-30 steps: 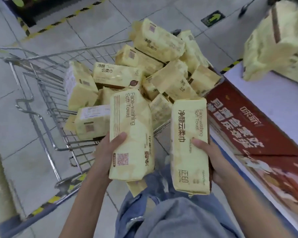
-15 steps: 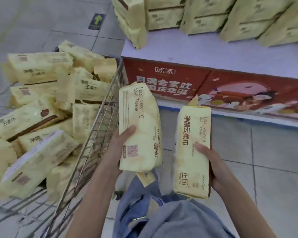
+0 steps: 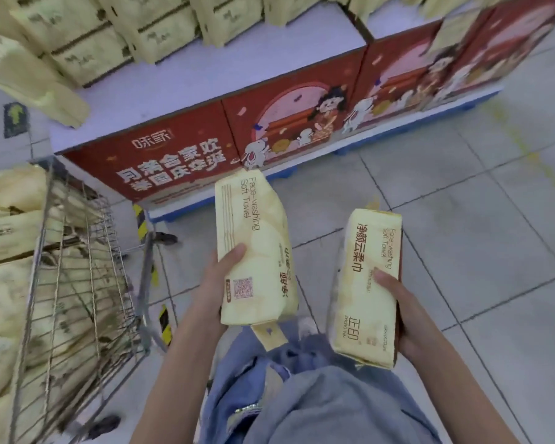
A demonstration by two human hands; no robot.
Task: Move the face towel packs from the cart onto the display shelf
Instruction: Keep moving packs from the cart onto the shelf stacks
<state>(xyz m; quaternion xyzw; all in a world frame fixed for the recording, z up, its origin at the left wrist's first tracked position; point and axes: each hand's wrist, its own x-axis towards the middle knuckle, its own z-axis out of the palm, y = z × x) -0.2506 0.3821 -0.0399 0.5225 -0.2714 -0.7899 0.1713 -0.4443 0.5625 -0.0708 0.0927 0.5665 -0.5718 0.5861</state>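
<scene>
My left hand [image 3: 217,277] grips a yellow face towel pack [image 3: 253,245], held upright in front of me. My right hand [image 3: 401,312] grips a second yellow pack [image 3: 364,283] at the same height, a little to the right. Both packs hang over the tiled floor, short of the display shelf [image 3: 237,68]. The wire cart [image 3: 77,267] stands at my left, with several more yellow packs [image 3: 4,225] piled inside. Rows of the same packs [image 3: 135,30] are stacked at the back of the shelf's white top.
The shelf has a red printed front panel [image 3: 180,161] and a free white strip along its front edge. A black and yellow striped bumper [image 3: 140,219] marks the cart's corner. Grey floor tiles [image 3: 462,219] spread to the right. My blue clothing fills the bottom of the view.
The view has swung right from the cart to the shelf. The cart has slid to the left edge. Both hands keep their packs in the same grip.
</scene>
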